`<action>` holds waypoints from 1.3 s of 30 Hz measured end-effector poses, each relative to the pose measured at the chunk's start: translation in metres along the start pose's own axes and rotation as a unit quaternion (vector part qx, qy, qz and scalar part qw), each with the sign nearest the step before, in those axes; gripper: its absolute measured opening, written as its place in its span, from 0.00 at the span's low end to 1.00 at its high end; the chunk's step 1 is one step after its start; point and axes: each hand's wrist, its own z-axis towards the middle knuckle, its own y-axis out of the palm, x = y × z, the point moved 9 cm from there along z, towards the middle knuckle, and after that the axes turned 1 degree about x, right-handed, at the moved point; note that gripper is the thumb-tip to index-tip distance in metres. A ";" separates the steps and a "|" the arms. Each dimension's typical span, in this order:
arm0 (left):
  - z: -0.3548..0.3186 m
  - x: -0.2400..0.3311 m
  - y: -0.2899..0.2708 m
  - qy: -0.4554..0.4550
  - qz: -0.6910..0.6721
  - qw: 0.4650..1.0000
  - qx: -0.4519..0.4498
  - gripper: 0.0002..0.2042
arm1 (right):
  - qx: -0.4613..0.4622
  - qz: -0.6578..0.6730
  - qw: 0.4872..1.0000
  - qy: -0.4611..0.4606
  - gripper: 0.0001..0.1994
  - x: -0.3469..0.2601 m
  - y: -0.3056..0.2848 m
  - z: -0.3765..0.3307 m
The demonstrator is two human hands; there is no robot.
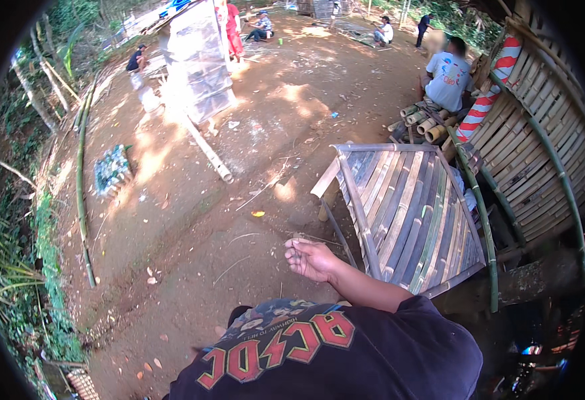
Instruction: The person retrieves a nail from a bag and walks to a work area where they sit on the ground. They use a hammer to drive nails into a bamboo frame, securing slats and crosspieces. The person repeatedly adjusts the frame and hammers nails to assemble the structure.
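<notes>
Your right hand (311, 259) is up in front of you, palm turned upward, fingers (296, 244) curled loosely inward. It's half closed, not a fist. Can't tell if there's anything pinched in it; too small to make out. The forearm runs back from it to your black printed t-shirt (332, 353) at the bottom of the view.

Your left hand isn't in view, so no word on its grip.

Nearest thing to the right hand is the bamboo bench (409, 217), just beside it on the right, w/ a top of split bamboo slats in grey, tan and green. Hand is near the bench's front-left edge but not touching it. It hangs over bare reddish dirt ground (252, 153).

Right of the bench: a bamboo slat wall (539, 153) w/ a green bamboo pole (482, 227) leaning along it. Behind the bench, a stack of cut bamboo sections (422, 123), ends facing you, and a red-and-white striped post (492, 90).

A person in a pale printed shirt (447, 79) sits by that stack, back to you. More people sit farther off at the top.

Far left: a long green bamboo stalk (80, 180) lying on the ground beside the greenery.
</notes>
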 end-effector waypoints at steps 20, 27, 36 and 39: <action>0.567 0.905 -0.124 0.276 -0.124 0.947 0.112 0.22 | 0.227 0.101 0.925 -0.288 0.11 -0.432 -0.142 0.357; 0.606 1.183 -0.069 0.433 -0.109 0.883 0.147 0.24 | 0.269 0.110 0.932 -0.216 0.12 -0.591 -0.224 0.521; 0.656 1.084 0.160 0.103 0.118 0.975 -0.156 0.28 | 0.287 0.037 0.939 -0.184 0.09 -0.891 -0.270 0.684; 0.687 1.121 0.208 0.034 0.114 0.973 -0.196 0.26 | 0.298 0.044 0.933 -0.198 0.10 -0.968 -0.306 0.760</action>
